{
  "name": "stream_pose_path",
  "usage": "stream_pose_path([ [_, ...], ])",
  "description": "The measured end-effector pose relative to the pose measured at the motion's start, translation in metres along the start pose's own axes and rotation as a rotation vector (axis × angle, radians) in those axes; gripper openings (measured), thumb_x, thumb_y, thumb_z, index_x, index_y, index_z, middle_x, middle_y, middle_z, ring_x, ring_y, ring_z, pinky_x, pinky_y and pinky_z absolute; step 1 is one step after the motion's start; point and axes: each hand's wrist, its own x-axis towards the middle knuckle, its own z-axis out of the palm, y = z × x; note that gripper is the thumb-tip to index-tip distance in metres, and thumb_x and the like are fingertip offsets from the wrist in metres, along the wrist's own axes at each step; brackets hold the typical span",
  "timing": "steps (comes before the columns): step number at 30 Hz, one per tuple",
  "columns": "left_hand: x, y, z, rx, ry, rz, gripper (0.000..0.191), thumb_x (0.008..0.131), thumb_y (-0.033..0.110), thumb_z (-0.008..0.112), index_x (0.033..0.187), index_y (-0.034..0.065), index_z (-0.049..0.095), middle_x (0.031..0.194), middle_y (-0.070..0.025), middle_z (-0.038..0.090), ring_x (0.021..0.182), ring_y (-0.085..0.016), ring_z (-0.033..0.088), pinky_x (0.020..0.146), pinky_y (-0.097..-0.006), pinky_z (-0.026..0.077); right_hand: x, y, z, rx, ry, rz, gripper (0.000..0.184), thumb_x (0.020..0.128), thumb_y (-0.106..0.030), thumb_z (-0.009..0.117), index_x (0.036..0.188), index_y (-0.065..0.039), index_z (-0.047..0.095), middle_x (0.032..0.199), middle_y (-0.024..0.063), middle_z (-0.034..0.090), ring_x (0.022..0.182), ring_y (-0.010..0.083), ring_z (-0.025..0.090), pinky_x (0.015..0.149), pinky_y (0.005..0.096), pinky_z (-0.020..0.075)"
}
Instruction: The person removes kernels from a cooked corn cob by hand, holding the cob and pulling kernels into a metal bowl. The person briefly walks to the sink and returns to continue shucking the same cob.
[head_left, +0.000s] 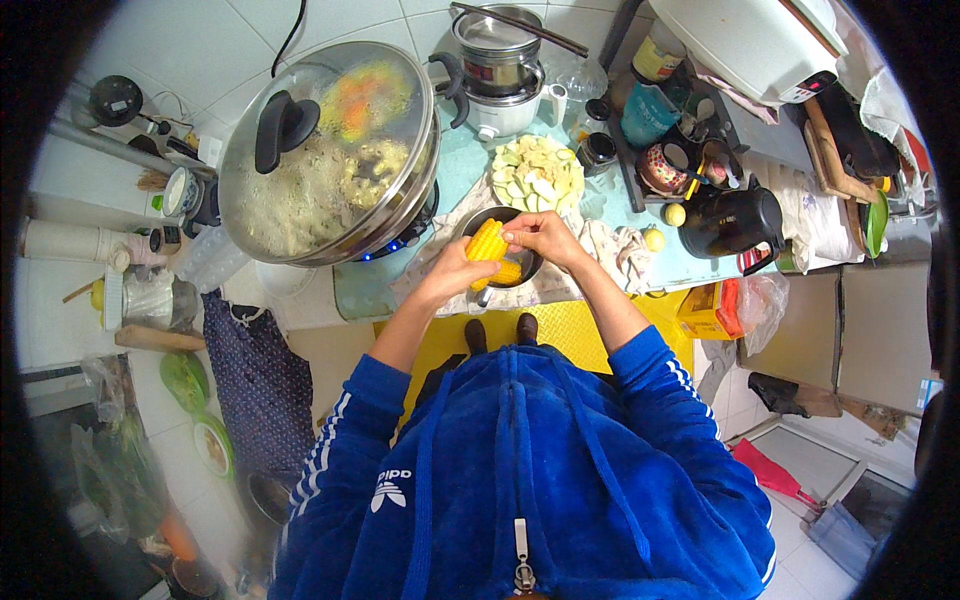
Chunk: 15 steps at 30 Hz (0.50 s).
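A yellow ear of corn is gripped in my left hand, tilted above a metal pot. My right hand has its fingertips pinched at the upper right side of the same ear; whether they hold something small is hidden. Another piece of corn lies inside the pot. The pot stands on a patterned cloth at the counter's front edge. Just behind it, a heap of sliced pale green vegetable covers a plate.
A large steaming pan with a glass lid stands on a lit cooker at the left. A small white electric pot is at the back. Right of the cloth are two round yellowish fruits and a black kettle.
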Motion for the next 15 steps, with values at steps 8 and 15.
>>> stream_pose_path([
  [8, 0.007, -0.011, 0.001, 0.023, 0.048, 0.031, 0.035, 0.069, 0.026, 0.067, 0.091, 0.0042, 0.051, 0.071, -0.0004, 0.053, 0.053, -0.006, 0.047, 0.040, -0.0200, 0.034, 0.004, 0.005, 0.004, -0.179, 0.083, -0.074, 0.016, 0.074, -0.010, 0.062, 0.085, 0.003, 0.062, 0.071, 0.0009, 0.060, 0.065, 0.0058, 0.054, 0.060, 0.0199, 0.0450],
  [15, 0.007, -0.007, 0.000, 0.051, 0.029, -0.134, 0.029, 0.071, 0.026, 0.066, 0.087, 0.0059, 0.052, 0.065, 0.0006, 0.051, 0.047, -0.005, 0.043, 0.037, -0.0190, 0.029, 0.008, 0.018, 0.009, -0.258, 0.188, -0.144, 0.018, 0.068, -0.010, 0.063, 0.081, 0.003, 0.064, 0.065, 0.0034, 0.060, 0.059, 0.0075, 0.053, 0.055, 0.0221, 0.0447],
])
